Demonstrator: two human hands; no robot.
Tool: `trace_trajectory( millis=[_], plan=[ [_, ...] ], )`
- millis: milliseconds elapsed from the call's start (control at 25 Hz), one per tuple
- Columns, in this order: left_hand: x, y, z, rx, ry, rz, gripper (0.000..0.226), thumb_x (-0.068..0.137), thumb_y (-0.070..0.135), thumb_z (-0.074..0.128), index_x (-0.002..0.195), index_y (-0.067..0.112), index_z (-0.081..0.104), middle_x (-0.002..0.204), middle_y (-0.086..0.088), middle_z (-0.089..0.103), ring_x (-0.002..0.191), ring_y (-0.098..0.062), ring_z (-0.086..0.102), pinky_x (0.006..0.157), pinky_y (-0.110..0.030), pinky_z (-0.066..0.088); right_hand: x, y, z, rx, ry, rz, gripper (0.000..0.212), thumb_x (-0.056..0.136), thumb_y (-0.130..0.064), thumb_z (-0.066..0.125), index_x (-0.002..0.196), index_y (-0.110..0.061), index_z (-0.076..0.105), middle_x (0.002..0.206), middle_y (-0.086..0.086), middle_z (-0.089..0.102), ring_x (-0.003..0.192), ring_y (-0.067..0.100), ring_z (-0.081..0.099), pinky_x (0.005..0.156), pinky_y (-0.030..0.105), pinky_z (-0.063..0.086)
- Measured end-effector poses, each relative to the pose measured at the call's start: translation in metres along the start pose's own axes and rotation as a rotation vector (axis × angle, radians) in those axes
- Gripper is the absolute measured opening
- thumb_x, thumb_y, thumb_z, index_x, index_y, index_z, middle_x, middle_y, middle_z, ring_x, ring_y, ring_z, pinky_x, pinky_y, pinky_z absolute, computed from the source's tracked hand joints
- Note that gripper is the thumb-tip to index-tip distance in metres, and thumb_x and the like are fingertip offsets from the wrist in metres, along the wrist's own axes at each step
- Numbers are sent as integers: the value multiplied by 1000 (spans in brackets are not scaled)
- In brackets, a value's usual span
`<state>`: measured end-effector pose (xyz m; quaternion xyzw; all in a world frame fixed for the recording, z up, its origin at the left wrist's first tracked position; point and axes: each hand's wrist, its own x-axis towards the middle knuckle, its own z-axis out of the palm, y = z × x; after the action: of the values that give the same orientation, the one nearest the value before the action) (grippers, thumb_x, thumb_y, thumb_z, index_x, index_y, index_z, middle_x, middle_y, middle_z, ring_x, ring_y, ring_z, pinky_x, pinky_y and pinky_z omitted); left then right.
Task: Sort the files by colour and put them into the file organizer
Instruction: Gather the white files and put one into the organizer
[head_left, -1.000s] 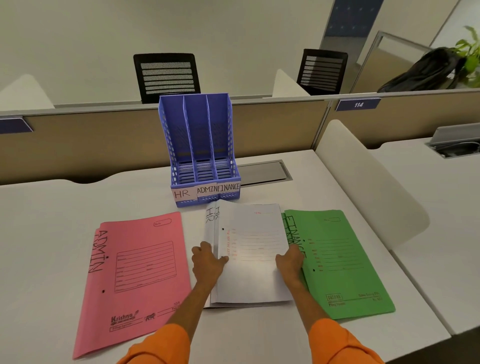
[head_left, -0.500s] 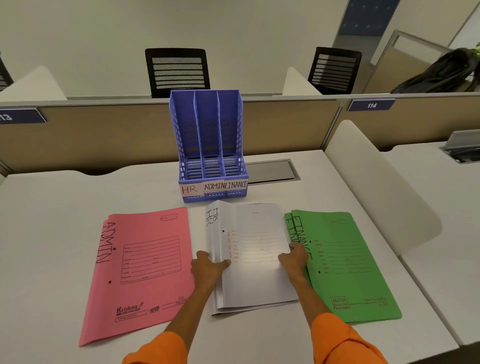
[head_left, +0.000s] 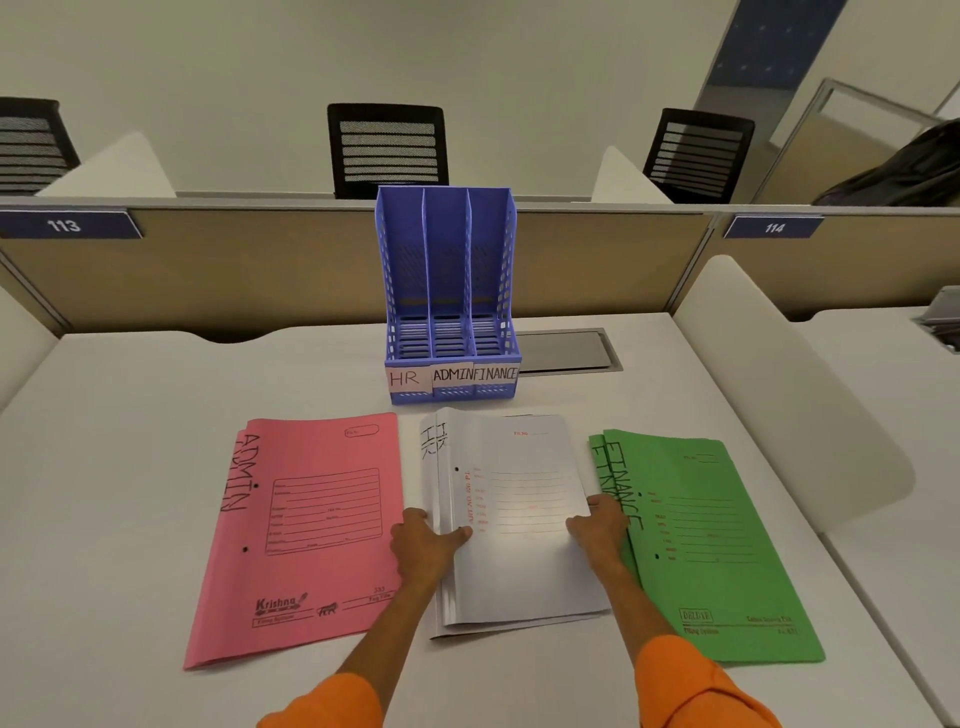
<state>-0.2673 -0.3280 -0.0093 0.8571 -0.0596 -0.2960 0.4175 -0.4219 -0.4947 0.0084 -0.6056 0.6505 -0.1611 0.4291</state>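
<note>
A blue three-slot file organizer (head_left: 448, 291) stands at the back of the desk, its slots labelled HR, ADMIN and FINANCE and all empty. In front of it lie three stacks: pink ADMIN files (head_left: 306, 535) on the left, white HR files (head_left: 519, 519) in the middle, green FINANCE files (head_left: 717, 551) on the right. My left hand (head_left: 423, 545) grips the left edge of the white stack, thumb on top. My right hand (head_left: 597, 525) grips its right edge, over the edge of the green files.
The white desk (head_left: 114, 467) has a metal cable hatch (head_left: 566, 351) behind the organizer on the right. A low partition (head_left: 260, 270) closes the back, and a white divider (head_left: 779, 395) stands on the right. Black chairs sit beyond the partition.
The view has shifted slightly, so everything sits further right in frame. Both hands stay on the edges of the white stack, and the files have not visibly moved.
</note>
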Motion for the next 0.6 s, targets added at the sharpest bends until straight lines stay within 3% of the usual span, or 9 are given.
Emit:
trace_trajectory(
  millis=[80, 160, 200, 320, 440, 520, 600],
  plan=[
    [-3, 1, -1, 10, -2, 22, 79, 62, 30, 91, 123, 7, 48, 123, -16, 50, 112, -32, 52, 87, -39, 48, -1, -2, 1, -36, 14, -15, 38, 72, 20, 62, 109, 15, 58, 108, 31, 63, 100, 44, 63, 84, 49, 57],
    [-7, 0, -2, 23, -2, 49, 77, 62, 29, 91, 122, 7, 48, 123, -16, 49, 110, -31, 53, 85, -37, 47, -3, -3, -1, -90, 15, -50, 21, 71, 20, 62, 89, 9, 61, 90, 25, 61, 83, 36, 61, 67, 40, 52],
    [-9, 0, -3, 31, -2, 62, 77, 62, 29, 91, 122, 7, 48, 123, -15, 48, 109, -31, 53, 85, -36, 47, -4, -3, 0, -128, 24, -72, 21, 70, 20, 62, 74, 1, 54, 79, 20, 54, 72, 27, 53, 56, 33, 43],
    [-14, -1, -8, 42, 6, 92, 78, 63, 29, 91, 123, 6, 48, 125, -15, 47, 110, -31, 54, 87, -35, 48, -3, -1, 2, -190, 54, -126, 46, 73, 17, 65, 60, -13, 33, 73, 9, 42, 65, 16, 35, 50, 22, 24],
    [-18, 1, -16, 42, 19, 123, 76, 63, 30, 90, 123, 5, 49, 125, -15, 48, 109, -30, 54, 90, -35, 48, -10, -5, 1, -216, 34, -171, 21, 80, 9, 65, 88, -8, 54, 91, 16, 52, 86, 25, 51, 66, 30, 40],
    [-20, 2, -22, 38, 26, 143, 74, 65, 30, 89, 123, 5, 50, 124, -14, 48, 108, -29, 54, 90, -35, 48, -15, -7, 4, -228, 22, -201, 34, 84, 4, 65, 117, 4, 57, 111, 21, 58, 106, 33, 54, 84, 36, 46],
    [-21, 3, -28, 31, 21, 158, 70, 66, 29, 88, 122, 6, 52, 122, -13, 49, 106, -26, 54, 88, -32, 47, -25, -10, 8, -240, 4, -255, 41, 87, -1, 65, 126, 5, 54, 122, 21, 58, 117, 33, 52, 94, 36, 44]
  ],
)
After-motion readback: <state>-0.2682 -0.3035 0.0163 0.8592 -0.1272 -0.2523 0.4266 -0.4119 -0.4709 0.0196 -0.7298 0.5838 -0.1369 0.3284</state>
